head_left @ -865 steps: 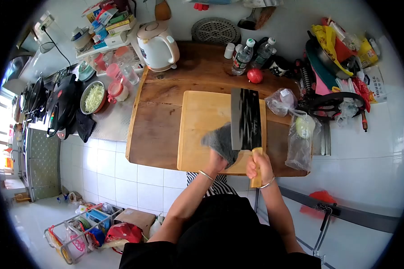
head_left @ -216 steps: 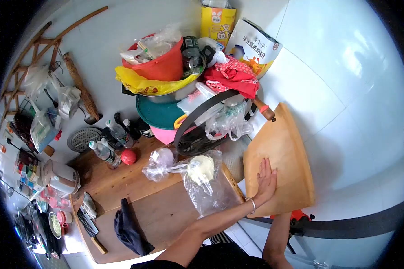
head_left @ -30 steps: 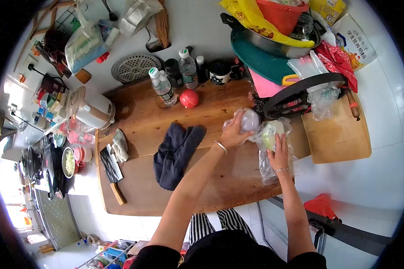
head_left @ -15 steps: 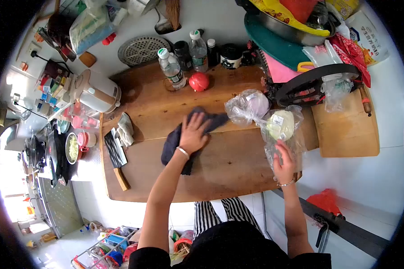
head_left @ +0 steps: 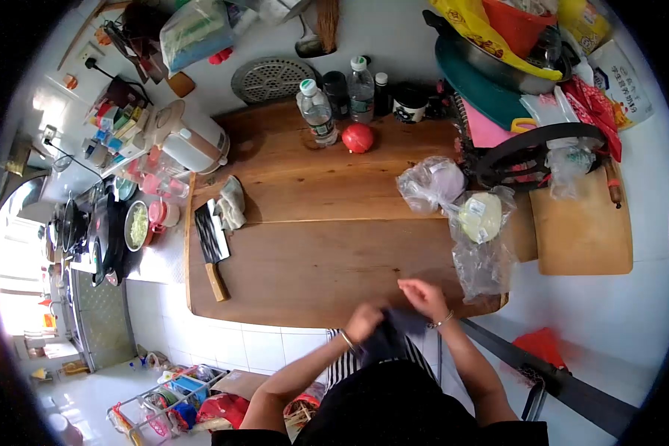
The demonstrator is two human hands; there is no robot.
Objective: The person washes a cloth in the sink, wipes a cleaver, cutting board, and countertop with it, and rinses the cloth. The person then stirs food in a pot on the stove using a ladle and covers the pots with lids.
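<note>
Head view: two hands at work low in front of the body, by the front edge of the table (head_left: 312,286).
Left hand: curled (head_left: 366,321) and pinching the dark cloth (head_left: 395,336); motion blurs the exact grip.
Right hand: fingers loosely spread (head_left: 425,299), close to the cloth; whether it touches the fabric, I cannot tell.
Dark cloth: off the tabletop, hanging bunched just past the front edge, against the body; not yet put down anywhere.
Cleaver: laid down (head_left: 212,236) near the left edge, handle towards the front left corner, out of both hands; that part looks finished with for now.
Grey cloth: crumpled (head_left: 232,204) beside the blade.
Cutting board: beyond the right edge (head_left: 591,234), so seemingly put aside already.
Shredded food: pale strips (head_left: 137,223) beyond the left edge, so some cutting appears done.
Bagged vegetables: the pale green one (head_left: 481,217) near the right edge and the purple one (head_left: 446,181) just behind it, both in clear plastic and apparently uncut.
Remaining: the cloth is mid-handling; how much work is left, these things do not settle.
</note>
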